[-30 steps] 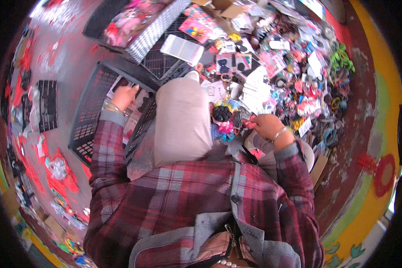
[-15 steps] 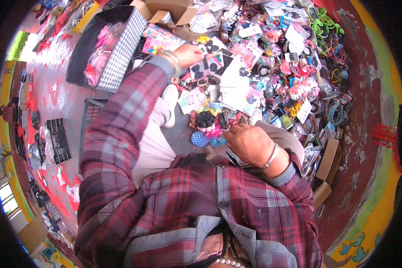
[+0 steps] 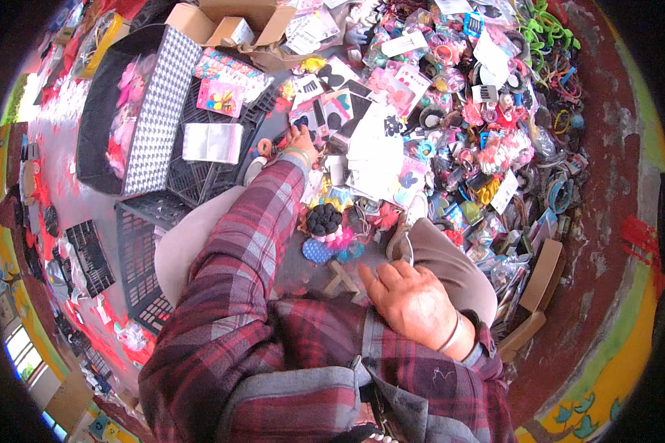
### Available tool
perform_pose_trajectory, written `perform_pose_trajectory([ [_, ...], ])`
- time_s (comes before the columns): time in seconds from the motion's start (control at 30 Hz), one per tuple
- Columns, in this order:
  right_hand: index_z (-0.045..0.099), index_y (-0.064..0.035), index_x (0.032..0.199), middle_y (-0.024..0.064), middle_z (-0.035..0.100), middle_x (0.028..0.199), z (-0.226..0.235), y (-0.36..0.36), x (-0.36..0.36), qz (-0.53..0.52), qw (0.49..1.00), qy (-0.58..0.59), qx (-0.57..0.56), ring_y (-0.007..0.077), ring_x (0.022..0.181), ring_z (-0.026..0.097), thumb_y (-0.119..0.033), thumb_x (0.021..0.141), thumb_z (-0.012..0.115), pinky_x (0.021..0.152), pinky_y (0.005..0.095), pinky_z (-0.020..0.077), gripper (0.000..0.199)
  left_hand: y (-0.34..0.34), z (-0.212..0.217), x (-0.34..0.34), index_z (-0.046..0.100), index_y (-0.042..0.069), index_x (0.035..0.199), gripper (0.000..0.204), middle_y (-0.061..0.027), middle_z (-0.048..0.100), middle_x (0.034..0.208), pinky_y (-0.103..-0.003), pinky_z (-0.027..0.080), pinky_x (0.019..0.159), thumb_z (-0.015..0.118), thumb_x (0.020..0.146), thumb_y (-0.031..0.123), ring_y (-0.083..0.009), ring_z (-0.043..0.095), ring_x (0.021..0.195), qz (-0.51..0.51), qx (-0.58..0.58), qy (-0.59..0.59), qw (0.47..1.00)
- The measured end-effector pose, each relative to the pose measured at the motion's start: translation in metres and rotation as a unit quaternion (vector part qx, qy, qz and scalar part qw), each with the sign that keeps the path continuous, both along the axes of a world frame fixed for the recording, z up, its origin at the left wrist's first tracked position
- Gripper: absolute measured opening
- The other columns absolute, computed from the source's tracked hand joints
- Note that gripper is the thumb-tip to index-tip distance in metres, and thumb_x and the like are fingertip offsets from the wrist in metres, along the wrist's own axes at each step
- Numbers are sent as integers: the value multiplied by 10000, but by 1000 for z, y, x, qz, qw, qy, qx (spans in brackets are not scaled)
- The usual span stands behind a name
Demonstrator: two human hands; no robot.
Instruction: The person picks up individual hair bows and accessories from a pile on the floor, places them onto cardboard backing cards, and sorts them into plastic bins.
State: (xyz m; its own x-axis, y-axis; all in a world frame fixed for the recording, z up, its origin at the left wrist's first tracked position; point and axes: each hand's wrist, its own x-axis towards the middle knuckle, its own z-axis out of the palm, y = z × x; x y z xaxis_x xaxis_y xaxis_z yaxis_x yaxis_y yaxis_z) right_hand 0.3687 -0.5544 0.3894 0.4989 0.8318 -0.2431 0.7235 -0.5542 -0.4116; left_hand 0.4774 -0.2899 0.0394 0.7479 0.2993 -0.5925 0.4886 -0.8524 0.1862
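My left hand (image 3: 303, 142) reaches forward to the near-left edge of a pile of hair accessories. Its fingers are stretched out, with the tips at a small dark item (image 3: 300, 121) beside carded hair pieces (image 3: 325, 114). Just left of that wrist lies a small tan ring-shaped piece (image 3: 264, 147). Low over my lap hangs my right hand (image 3: 414, 301), its fingers loosely bent and apart, with nothing visible in them. Between my feet sit a black scrunchie (image 3: 324, 219), a blue dotted round piece (image 3: 318, 251) and a stack of white cards (image 3: 373, 151).
Black plastic crates (image 3: 144, 255) stand at my left, carrying a clear-wrapped packet (image 3: 213, 142) and a colourful card (image 3: 220, 97). A houndstooth fabric bin (image 3: 162, 111) holds pink items. An open cardboard box (image 3: 273, 33) is at the back; green headbands (image 3: 547, 33) lie far right.
My left hand has drawn nearer to me along the pile's edge. My right hand has moved back from the scrunchies toward my lap. The view has shifted, showing more of the crates.
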Motion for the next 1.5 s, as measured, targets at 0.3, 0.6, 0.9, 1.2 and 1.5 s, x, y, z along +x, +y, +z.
perform_pose_trajectory([
  [0.3, 563, -43, 1117, 68, 561, 942, -7, 8, 22, -1, 997, 67, -35, 214, 847, 569, -148, 723, 555, 658, 321, 482, 408, 5, -37, 16, 126, 69, 1407, 830, -235, 204, 1430, -474, 268, 1043, 626, 764, 229, -384, 203, 1331, -63, -4, -68, 996],
  [0.6, 561, -35, 1094, 59, 544, 895, -12, 12, 24, 2, 998, 57, -15, 203, 814, 563, -158, 730, 526, 637, 315, 480, 386, 29, -71, 20, 249, 34, 1374, 650, -245, 293, 1391, -360, 271, 1062, 449, 756, 16, -358, 285, 1298, 38, -56, -223, 972],
  [0.9, 551, -18, 1098, 65, 544, 859, -18, 4, 25, -4, 999, 46, 4, 201, 792, 563, -166, 749, 501, 631, 305, 477, 383, -4, -59, 24, 210, 111, 1403, 792, -221, 183, 1446, -437, 150, 1103, 612, 721, 104, -385, 174, 1342, 9, -20, -151, 988],
  [1.2, 557, -15, 1094, 65, 539, 839, -17, 4, 30, -8, 998, 66, -12, 204, 783, 562, -159, 753, 501, 632, 310, 479, 375, 4, -41, 26, 156, 165, 1423, 788, -199, 179, 1447, -457, 264, 1052, 585, 763, 121, -425, 219, 1310, -40, -2, -88, 995],
  [1.5, 586, -59, 1020, 52, 570, 846, -18, 4, 13, -22, 998, 54, 20, 217, 763, 577, -140, 721, 595, 649, 330, 487, 309, 7, -28, 4, 301, 108, 1366, 643, -253, 268, 1404, -438, 332, 1014, 466, 755, -3, -434, 376, 1220, -6, -85, -260, 962],
])
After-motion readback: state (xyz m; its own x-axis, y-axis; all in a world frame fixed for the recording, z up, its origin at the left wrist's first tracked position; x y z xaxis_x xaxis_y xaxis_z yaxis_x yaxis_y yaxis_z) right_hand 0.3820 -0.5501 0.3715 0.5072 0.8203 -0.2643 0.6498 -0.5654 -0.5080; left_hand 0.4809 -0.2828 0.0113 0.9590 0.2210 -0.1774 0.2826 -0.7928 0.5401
